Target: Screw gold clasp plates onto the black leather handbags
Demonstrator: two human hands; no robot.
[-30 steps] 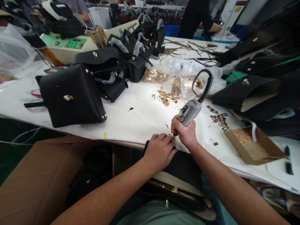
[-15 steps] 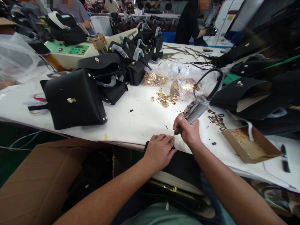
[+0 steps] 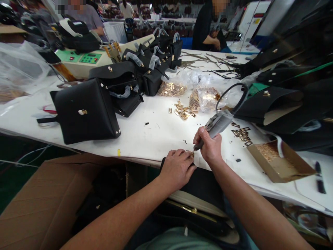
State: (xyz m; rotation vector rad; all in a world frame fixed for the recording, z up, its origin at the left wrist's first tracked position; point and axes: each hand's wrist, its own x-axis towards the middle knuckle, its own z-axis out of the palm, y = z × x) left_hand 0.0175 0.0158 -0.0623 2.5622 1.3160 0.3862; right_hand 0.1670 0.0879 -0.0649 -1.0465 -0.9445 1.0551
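In the head view, my right hand point(image 3: 210, 145) is closed around a grey electric screwdriver point(image 3: 217, 125), whose tip points down and left. The tip meets a small gold fitting point(image 3: 193, 153) at the table's front edge. My left hand point(image 3: 177, 167) presses on a black bag point(image 3: 204, 184) in my lap, its fingertips beside the fitting and gripping the bag's edge. A gold zipper shows on the bag, below my hands. Loose gold plates point(image 3: 183, 110) lie on the white table point(image 3: 145, 139) beyond the screwdriver.
Black bags point(image 3: 85, 111) stand at the left and back. Plastic bags of gold parts point(image 3: 204, 97) lie behind the loose plates. On the right are a cardboard tray of small screws point(image 3: 283, 163) and a black marker point(image 3: 319, 177). A carton point(image 3: 52, 194) is below left.
The view has shifted slightly. Both hands keep their places at the fitting. The screwdriver's cable has swung a little, and the person in black at the back has moved an arm.
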